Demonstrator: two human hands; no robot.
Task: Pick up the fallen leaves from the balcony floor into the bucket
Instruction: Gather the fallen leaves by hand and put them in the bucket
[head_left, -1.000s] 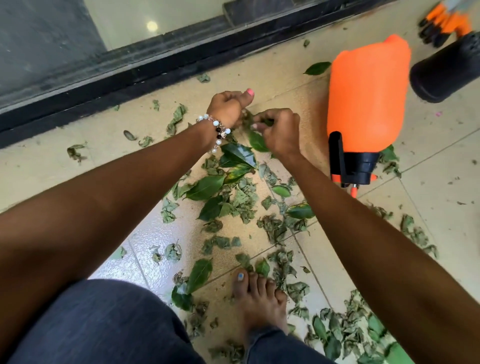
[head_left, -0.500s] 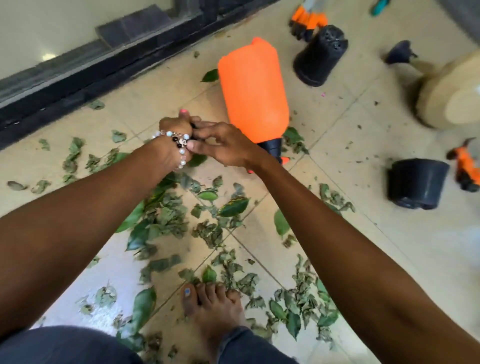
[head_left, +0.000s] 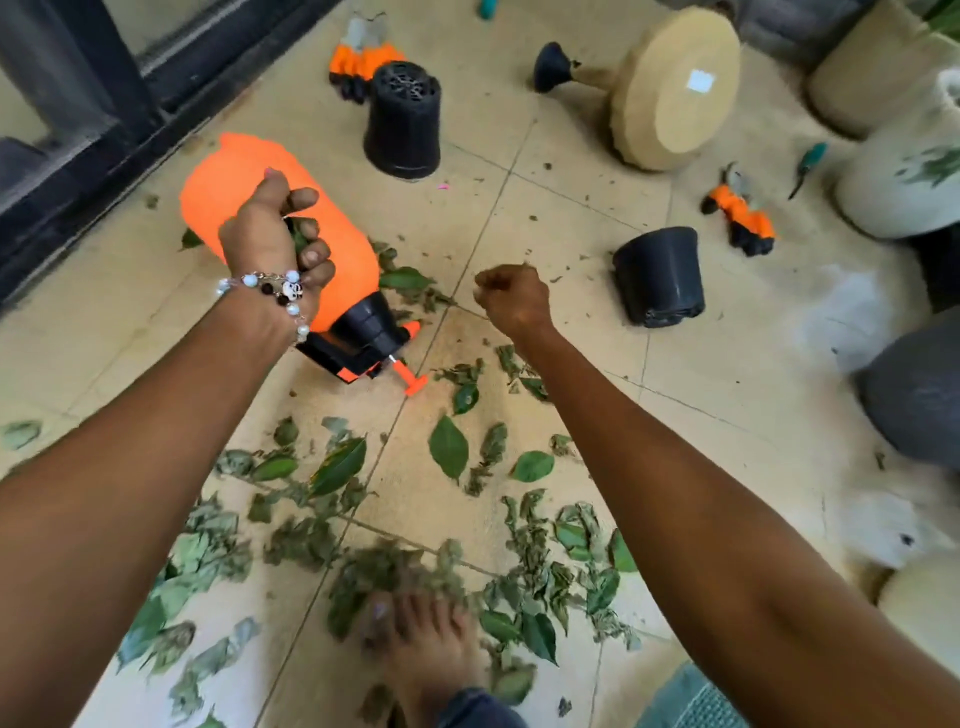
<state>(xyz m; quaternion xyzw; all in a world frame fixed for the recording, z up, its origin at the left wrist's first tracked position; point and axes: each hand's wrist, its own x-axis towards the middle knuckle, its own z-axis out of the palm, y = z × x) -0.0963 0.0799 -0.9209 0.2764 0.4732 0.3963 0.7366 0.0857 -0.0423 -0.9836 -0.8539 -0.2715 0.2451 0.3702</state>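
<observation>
Reaching far over the sprayer (head_left: 280, 228), the left hand (head_left: 270, 234) grips a wad of leaves (head_left: 298, 240) in curled fingers. The right hand (head_left: 514, 299), to its right, is a raised fist; whether it holds anything cannot be told. More leaves (head_left: 449, 449) litter the near floor (head_left: 571, 208).

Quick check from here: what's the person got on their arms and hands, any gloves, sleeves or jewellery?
No gloves or sleeves: both forearms are bare. The left hand has a beaded bracelet at the wrist, with pale, white and dark beads. The right hand and its wrist wear nothing visible.
</observation>
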